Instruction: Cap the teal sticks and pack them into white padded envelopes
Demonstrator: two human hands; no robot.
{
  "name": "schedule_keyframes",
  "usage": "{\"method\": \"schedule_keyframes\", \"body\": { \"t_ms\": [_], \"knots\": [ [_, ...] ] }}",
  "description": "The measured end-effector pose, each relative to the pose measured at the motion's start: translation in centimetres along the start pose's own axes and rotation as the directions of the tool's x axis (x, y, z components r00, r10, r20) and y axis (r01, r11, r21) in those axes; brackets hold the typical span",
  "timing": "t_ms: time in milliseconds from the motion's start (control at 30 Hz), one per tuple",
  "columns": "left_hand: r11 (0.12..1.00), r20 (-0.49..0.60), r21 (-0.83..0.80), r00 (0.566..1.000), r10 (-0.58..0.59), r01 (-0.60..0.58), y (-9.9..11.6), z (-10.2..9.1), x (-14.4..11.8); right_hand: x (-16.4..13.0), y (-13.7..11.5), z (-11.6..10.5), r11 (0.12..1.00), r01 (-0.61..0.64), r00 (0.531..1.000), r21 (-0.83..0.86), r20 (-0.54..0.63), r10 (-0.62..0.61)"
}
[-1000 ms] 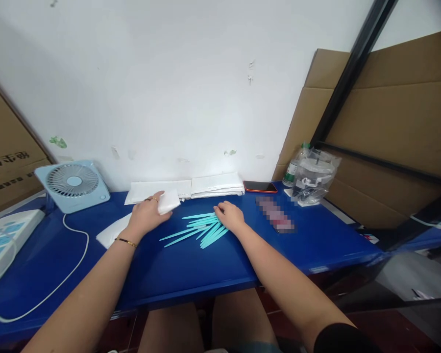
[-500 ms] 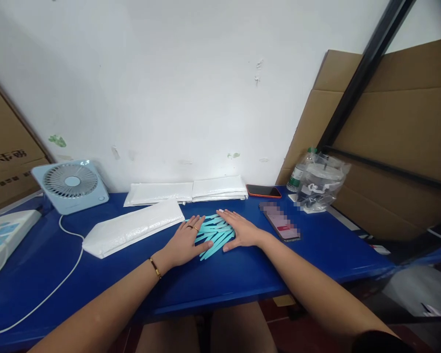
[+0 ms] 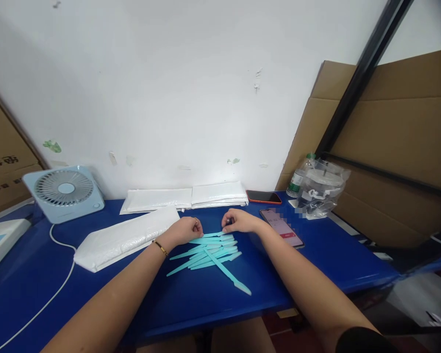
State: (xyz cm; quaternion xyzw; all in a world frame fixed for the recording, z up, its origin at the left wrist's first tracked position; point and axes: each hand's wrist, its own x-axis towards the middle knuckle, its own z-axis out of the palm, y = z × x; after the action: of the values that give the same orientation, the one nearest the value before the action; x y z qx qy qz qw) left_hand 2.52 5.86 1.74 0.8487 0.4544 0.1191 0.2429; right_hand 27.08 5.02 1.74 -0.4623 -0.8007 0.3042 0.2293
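— Hidden at the sticks (image 3: 206, 252)?
— Far ends, under the left hand (image 3: 185, 229) and right hand (image 3: 238, 220); grip on them unclear.
— Cut off?
— White box (image 3: 0, 240) at the left edge, cartons (image 3: 2, 166) too.
— Blurred?
— Near phone (image 3: 282, 229) screen, bag (image 3: 321, 189) contents at right unreadable.

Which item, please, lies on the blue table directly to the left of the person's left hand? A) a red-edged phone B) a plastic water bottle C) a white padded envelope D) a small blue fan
C: the white padded envelope lies flat on the blue table just left of the left hand, which rests at the turquoise sticks.
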Motion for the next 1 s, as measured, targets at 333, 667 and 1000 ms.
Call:
{"method": "schedule_keyframes", "body": {
  "t_ms": [333,667,1000],
  "knots": [
    [0.999,-0.034,0.044,0.999,0.007,-0.006,-1.6,0.2,0.7,1.3,2.1,0.1,0.999,0.02,0.998,-0.05,0.052,-0.017],
    [0.996,-0.13,0.059,0.989,0.07,-0.062,-1.4,-0.7,-0.2,0.0,2.2,-1.6,0.991,0.133,0.991,-0.025,-0.002,-0.133],
    [0.998,0.065,-0.031,0.996,0.061,-0.059,0.0,-0.1,-0.7,-0.6,0.7,-0.5,0.99,0.125,0.979,-0.066,0.168,-0.113]
  ]
}}
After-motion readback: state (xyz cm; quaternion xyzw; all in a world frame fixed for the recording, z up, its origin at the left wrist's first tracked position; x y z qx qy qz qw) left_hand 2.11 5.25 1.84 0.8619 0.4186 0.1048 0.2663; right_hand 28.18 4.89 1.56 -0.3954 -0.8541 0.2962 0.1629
